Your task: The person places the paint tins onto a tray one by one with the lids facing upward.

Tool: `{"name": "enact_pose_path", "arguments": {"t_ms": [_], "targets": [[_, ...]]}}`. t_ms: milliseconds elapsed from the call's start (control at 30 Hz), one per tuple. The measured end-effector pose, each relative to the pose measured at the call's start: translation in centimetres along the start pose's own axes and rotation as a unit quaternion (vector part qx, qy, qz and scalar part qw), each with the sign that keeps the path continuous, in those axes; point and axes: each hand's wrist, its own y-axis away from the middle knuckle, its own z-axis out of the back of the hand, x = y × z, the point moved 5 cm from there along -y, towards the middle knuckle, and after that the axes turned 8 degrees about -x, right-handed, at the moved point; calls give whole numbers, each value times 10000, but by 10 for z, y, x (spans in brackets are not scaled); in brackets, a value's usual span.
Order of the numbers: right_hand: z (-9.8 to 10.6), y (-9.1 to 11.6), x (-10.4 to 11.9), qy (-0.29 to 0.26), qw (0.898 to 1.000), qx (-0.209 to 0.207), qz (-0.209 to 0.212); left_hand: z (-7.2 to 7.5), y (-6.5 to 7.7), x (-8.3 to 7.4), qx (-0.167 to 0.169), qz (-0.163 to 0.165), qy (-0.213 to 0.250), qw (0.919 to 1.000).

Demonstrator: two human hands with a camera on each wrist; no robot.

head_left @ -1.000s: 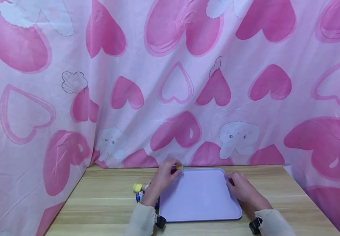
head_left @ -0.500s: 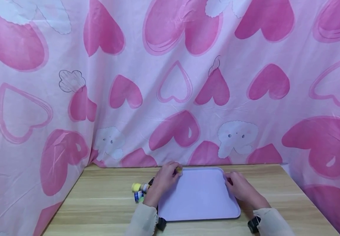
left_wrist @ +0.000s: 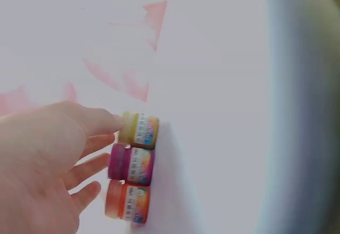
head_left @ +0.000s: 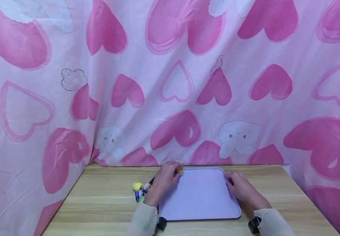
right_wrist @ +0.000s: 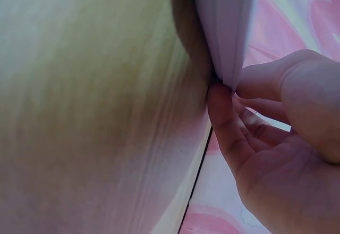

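A lilac tray [head_left: 200, 193] lies on the wooden table between both hands. At its far left corner is my left hand [head_left: 165, 178]. In the left wrist view, yellow [left_wrist: 139, 130], purple [left_wrist: 133, 164] and orange [left_wrist: 127, 199] paint jars lie on their sides in a row on the tray. The left thumb touches the yellow jar's lid end, and the other fingers reach loosely toward the purple and orange ones. My right hand [head_left: 242, 188] holds the tray's right edge, pinching the rim [right_wrist: 226, 26] between thumb and fingers in the right wrist view.
Left of the tray, partly behind the left forearm, lie several more jars: one with a yellow lid [head_left: 137, 186], a blue one [head_left: 139, 195] and a green one [head_left: 142, 199]. A pink heart-patterned cloth [head_left: 175, 131] hangs behind the table [head_left: 105, 196].
My left hand has lowered slightly at the tray's corner, and less of the yellow jar shows past its fingers. The right hand stays on the tray's edge.
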Motion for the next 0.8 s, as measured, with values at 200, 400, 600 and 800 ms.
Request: {"name": "enact_pose_path", "arguments": {"t_ms": [200, 400, 600, 800], "targets": [[3, 1, 1, -69, 10000, 53, 20, 14, -3, 3, -117, 316, 189, 9993], [5, 0, 2, -56, 10000, 35, 53, 27, 0, 8, -114, 611, 303, 9976], [4, 0, 3, -118, 9999, 102, 72, 36, 10, 15, -150, 852, 166, 9961], [3, 1, 1, -163, 9997, 126, 109, 44, 20, 25, -64, 1137, 124, 9934]]}}
